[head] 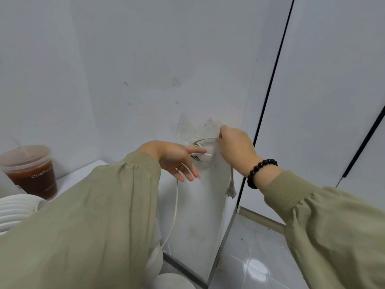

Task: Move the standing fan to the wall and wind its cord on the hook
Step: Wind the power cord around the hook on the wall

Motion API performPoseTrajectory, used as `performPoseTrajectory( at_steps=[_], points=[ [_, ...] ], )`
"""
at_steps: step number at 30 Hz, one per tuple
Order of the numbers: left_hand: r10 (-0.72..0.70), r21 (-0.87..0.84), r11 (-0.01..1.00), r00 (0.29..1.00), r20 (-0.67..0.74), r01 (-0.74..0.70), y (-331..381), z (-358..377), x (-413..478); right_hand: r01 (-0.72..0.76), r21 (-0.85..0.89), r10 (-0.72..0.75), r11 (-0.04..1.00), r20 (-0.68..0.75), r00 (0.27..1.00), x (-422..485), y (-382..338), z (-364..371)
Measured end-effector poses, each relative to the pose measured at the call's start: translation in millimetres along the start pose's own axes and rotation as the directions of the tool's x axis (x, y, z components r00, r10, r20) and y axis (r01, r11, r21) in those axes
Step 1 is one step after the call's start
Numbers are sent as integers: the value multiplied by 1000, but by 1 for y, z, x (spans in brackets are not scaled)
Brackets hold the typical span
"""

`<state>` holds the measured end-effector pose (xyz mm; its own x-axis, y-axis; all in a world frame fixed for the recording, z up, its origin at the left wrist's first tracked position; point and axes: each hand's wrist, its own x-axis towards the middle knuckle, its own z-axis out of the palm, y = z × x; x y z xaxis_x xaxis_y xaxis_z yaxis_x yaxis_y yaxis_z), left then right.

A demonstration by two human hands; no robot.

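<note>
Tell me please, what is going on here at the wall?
A person is winding a white power cord onto a wall hook. The left hand is open, its index finger resting on the hook. The right hand pinches the cord to the right of the hook. The plug hangs loose below that hand, and the rest of the cord drops toward the floor. A plastic cup of brown drink stands at the left.

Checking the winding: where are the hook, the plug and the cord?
hook (206, 157), head view, its white front lip.
plug (231, 191), head view, its body.
cord (176, 205), head view, the hanging stretch.
</note>
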<state>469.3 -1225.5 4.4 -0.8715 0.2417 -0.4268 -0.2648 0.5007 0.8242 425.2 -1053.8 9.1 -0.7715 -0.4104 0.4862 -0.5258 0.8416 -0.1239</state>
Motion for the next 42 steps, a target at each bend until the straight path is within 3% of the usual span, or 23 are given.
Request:
performPoseTrajectory(
  at_steps=[7, 10, 14, 16, 18, 20, 22, 25, 29, 33, 36, 42],
  points=[
    [12, -21, 1000, 999, -47, -13, -3, -6, 5, -28, -78, 29, 997, 8, 1000, -32, 6, 43],
    [18, -65, 998, 995, -102, -25, -7, -13, 3, -110, 12, 110, 994, -7, 994, -36, 2, 68],
    [-73, -75, 996, 938, -340, 50, -19, -26, -1, -313, 254, 324, 915, -2, 946, -35, -12, 101],
    [-132, -44, 991, 906, -401, 125, -26, -31, -2, -411, 517, 437, 751, 78, 896, -32, -24, 112],
    [-194, 12, 976, 892, -409, 218, -30, -32, 1, -496, 762, 531, 416, 240, 813, -29, -34, 116],
    [-240, 147, 935, 882, -405, 322, -32, -30, 4, -534, 844, 529, 50, 432, 731, -24, -43, 117],
    [-249, 348, 847, 877, -411, 403, -34, -30, 7, -541, 817, 447, -200, 567, 692, -20, -46, 114],
    [-257, 443, 791, 886, -386, 422, -35, -32, 7, -561, 730, 279, -390, 674, 684, -16, -44, 109],
    [-297, 255, 886, 895, -332, 388, -37, -33, 10, -547, 607, 136, -577, 731, 669, -14, -43, 103],
    [-262, -49, 964, 904, -337, 261, -36, -39, 20, -544, 516, 12, -662, 733, 681, -15, -34, 100],
    [-230, -264, 955, 903, -364, 137, -29, -44, 26, -551, 503, -40, -666, 713, 700, -17, -27, 101],
    [-172, -495, 867, 904, -391, -50, -21, -49, 27, -624, 563, -91, -542, 699, 710, -21, -11, 104]
  ],
)
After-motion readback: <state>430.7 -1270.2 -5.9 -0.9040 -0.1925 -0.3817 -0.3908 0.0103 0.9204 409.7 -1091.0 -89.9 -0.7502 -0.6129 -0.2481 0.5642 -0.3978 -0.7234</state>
